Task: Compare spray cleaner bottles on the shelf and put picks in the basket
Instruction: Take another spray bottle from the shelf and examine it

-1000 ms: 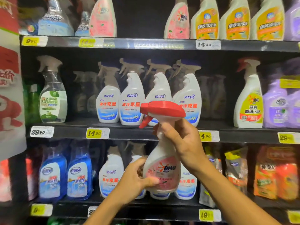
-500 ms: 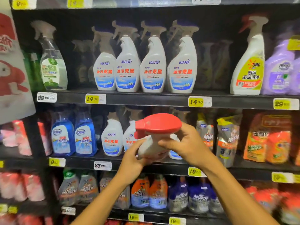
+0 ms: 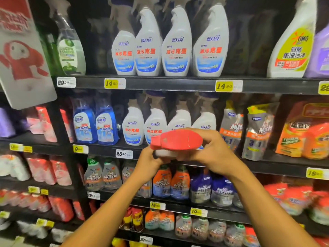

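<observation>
We hold one spray bottle [image 3: 175,142] in both hands in front of the shelves, tipped so far toward us that we see mostly the top of its red trigger head, nozzle pointing left; only a sliver of the white body shows beneath. Our right hand [image 3: 211,150] arches over from the right, fingers curled around the back of the red head. Our left hand [image 3: 148,162] comes up from below, wrapped around the white body just under the nozzle. Both forearms rise from the bottom of the view and meet at the bottle.

Directly behind our hands stand four white bottles with blue labels [image 3: 132,127], and to their left two blue bottles [image 3: 84,124]. Above our hands, on the next shelf up, is another row of four white blue-labelled bottles [image 3: 177,50], with one white bottle with a yellow label [image 3: 292,49] up to the right. Right of our right hand stand two silver refill pouches [image 3: 258,132]. Below our hands sit orange and dark blue bottles; blur keeps us from a sure count.
</observation>
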The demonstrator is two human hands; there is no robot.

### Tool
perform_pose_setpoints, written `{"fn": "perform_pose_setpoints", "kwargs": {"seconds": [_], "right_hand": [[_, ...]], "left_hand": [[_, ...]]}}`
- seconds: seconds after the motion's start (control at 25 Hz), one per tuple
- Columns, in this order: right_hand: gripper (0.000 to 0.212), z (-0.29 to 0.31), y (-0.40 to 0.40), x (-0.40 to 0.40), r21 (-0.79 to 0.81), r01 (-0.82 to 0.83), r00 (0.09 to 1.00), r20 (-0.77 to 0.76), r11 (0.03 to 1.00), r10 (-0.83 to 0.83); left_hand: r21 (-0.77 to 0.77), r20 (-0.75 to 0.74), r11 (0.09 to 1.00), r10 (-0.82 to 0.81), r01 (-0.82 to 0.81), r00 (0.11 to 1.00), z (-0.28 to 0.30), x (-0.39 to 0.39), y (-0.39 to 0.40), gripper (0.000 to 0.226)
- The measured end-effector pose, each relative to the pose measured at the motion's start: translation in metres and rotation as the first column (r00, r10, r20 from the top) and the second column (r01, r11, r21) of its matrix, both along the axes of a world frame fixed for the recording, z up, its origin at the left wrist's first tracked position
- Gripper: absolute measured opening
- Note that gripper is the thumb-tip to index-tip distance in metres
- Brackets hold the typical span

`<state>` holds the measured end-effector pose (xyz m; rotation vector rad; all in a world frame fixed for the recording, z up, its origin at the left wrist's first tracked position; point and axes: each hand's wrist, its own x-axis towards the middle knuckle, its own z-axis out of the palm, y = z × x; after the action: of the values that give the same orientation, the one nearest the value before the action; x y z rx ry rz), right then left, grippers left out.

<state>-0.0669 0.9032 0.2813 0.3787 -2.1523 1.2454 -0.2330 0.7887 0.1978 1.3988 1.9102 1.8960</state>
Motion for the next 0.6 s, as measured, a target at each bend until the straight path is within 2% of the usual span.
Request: {"fn": "perform_pose_setpoints", "kwargs": {"seconds": [0.08, 0.16, 0.24, 0.28, 0.4, 0.52, 0.6], "right_hand": [[0.032, -0.002, 0.005, -0.006, -0.132, 0.013, 0.999, -0.048, 0.991, -0.019], [0.044, -0.006, 0.012, -0.016, -0.342, 0.003, 0.995, -0.091, 0.94, -0.036], [0.06, -0.008, 0.014, -0.025, -0.512, 0.024, 0.996, -0.065, 0.858, -0.067], [0.064, -0.01, 0.013, -0.029, -0.539, 0.052, 0.996, -0.038, 0.841, -0.086], [0.064, -0.015, 0.007, -0.034, -0.491, 0.157, 0.987, 0.052, 0.857, -0.15], [0.069, -0.022, 0.004, -0.033, -0.485, 0.116, 0.993, 0.073, 0.867, -0.092], [0.061, -0.023, 0.001, -0.034, -0.513, 0.083, 0.996, 0.077, 0.854, -0.05]], "left_hand": [[-0.016, 0.054, 0.999, 0.033, -0.033, 0.998, -0.004, 0.006, -0.008, 0.049], [0.0, 0.1, 1.0, 0.012, -0.012, 0.995, -0.01, 0.019, -0.017, 0.052], [-0.005, 0.128, 0.999, -0.037, 0.038, 0.991, -0.013, 0.034, -0.024, 0.05], [-0.013, 0.141, 0.998, -0.054, 0.056, 0.989, -0.015, 0.04, -0.026, 0.05], [-0.036, 0.193, 0.996, -0.068, 0.076, 0.979, -0.015, 0.046, -0.028, 0.047], [0.0, 0.267, 0.988, -0.152, 0.157, 0.952, -0.011, 0.044, -0.031, 0.044], [0.021, 0.329, 0.975, -0.217, 0.223, 0.919, -0.009, 0.039, -0.033, 0.041]]}}
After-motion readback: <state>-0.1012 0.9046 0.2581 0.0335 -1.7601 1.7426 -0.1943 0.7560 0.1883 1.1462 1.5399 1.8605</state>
